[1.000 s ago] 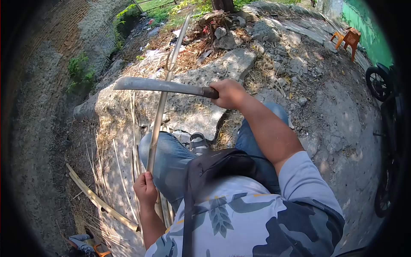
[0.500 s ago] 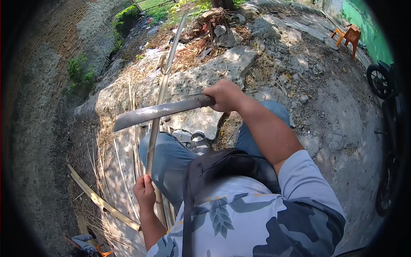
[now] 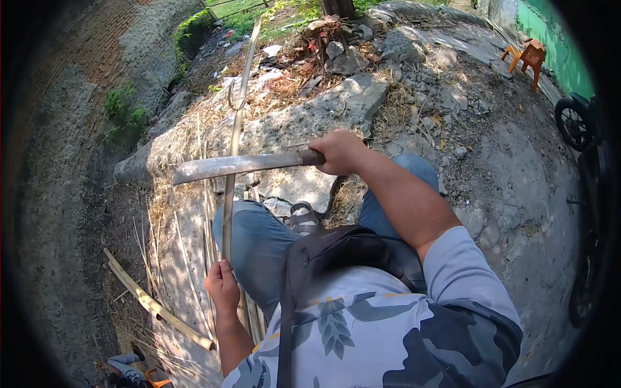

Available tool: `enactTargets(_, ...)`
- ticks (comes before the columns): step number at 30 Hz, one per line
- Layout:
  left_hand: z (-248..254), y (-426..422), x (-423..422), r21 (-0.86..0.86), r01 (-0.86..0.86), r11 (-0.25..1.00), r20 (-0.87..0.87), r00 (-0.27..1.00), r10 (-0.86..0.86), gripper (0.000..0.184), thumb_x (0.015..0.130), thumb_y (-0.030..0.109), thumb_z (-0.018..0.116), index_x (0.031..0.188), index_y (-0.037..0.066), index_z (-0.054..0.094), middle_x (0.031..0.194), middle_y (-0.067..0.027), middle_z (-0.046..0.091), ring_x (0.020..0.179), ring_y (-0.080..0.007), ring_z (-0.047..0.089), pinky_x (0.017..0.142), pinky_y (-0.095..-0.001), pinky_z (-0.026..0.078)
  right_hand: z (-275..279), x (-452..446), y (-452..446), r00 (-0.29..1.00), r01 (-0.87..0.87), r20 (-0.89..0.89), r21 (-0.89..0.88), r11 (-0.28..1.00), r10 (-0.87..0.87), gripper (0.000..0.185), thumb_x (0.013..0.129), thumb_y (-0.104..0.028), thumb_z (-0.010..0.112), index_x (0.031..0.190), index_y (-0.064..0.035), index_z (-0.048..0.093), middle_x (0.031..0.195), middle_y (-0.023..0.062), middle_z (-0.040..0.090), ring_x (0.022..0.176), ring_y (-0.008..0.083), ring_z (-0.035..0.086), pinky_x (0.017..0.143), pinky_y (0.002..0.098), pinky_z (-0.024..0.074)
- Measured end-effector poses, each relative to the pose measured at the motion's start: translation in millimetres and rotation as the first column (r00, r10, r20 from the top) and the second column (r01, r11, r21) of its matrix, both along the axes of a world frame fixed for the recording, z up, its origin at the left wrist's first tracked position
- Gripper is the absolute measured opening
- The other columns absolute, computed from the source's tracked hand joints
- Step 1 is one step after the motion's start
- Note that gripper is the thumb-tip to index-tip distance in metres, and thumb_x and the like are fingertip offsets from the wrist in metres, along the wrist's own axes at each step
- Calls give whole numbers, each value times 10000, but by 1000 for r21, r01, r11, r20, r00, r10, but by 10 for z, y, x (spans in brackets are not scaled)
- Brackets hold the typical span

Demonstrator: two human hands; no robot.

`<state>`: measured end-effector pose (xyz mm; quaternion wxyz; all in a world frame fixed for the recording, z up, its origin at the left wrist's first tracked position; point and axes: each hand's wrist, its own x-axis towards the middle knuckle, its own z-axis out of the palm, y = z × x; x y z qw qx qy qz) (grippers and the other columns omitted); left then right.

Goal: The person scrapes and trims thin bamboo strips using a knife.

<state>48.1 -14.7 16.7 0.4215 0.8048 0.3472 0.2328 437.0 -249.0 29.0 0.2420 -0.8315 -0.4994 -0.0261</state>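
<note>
My right hand [image 3: 343, 152] is closed round the dark handle of a machete [image 3: 262, 161], whose broad worn blade points left. That blade crosses a long, narrow bamboo strip [image 3: 229, 216] and appears to rest against it. Low on the strip, beside my bent knee, my left hand [image 3: 222, 284] grips it between thumb and fingers. The strip stretches up and away from me, and a thin curled shaving [image 3: 237, 102] hangs on it beyond the blade. Several more bamboo strips lie near my left leg, partly hidden by it.
A split bamboo length [image 3: 158, 310] lies on the ground at lower left. Broken concrete slabs [image 3: 317, 107] and rubble are ahead, near a tree trunk [image 3: 337, 8]. An orange plastic chair [image 3: 533, 58] and a motorcycle [image 3: 585, 174] stand at right. Another person's leg [image 3: 126, 367] shows at bottom left.
The strip's far end has swung left and its curled shaving has shifted down and left. The machete blade now lies more level, its tip slightly higher. Both hands keep their grips.
</note>
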Motion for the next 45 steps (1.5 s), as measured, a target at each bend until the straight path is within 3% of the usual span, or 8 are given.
enactTargets(6,-93,71,-84,81,22,997,-48,999,-18,369,1086,273,586,828,13,633,590,18,523,526,-59,464,504,-260,366,-56,-9,51,995,-91,29,-65,994,93,147,723,-245,740,829,-171,670,721,82,691,746,353,701,730,488,548)
enactTargets(9,-70,62,-102,29,25,999,-33,999,-24,371,1083,274,589,823,13,635,601,20,532,541,-55,462,510,-258,359,-46,12,32,994,-87,70,-51,995,90,151,715,-239,745,824,-167,670,721,76,690,743,352,698,723,489,545)
enactTargets(21,-172,119,2,-13,45,999,-14,999,-46,386,1087,283,575,824,9,646,636,3,558,578,-73,499,524,-273,388,-87,-6,57,997,-68,-44,-78,995,65,151,735,-236,745,844,-153,681,778,115,709,781,372,702,721,516,548)
enactTargets(24,-190,128,-36,6,44,999,-41,998,-44,375,1086,273,575,832,7,647,651,0,569,576,-76,502,523,-277,394,33,-32,73,996,-56,-76,-252,966,38,201,750,-231,724,945,-180,716,903,97,746,903,338,729,823,489,563)
enactTargets(36,-253,118,-55,18,20,1000,-67,998,-18,379,1079,252,582,806,-9,615,649,4,530,622,-72,432,549,-291,366,-47,-58,110,989,-80,-139,-276,958,43,197,766,-219,716,959,-184,726,935,89,744,959,321,721,840,479,556)
enactTargets(42,-247,98,-35,28,15,999,-61,998,-13,395,1083,258,574,783,2,597,631,12,498,615,-70,417,542,-294,352,-100,-58,113,992,-85,-113,-204,975,63,171,751,-246,737,903,-175,707,866,94,731,881,347,715,794,500,551)
enactTargets(45,-186,50,-5,50,14,999,-92,996,-9,399,1086,255,567,769,13,586,628,17,485,611,-71,408,538,-295,343,19,-86,102,987,-73,-160,-295,953,26,204,769,-234,717,967,-190,734,943,89,747,962,323,722,847,476,559)
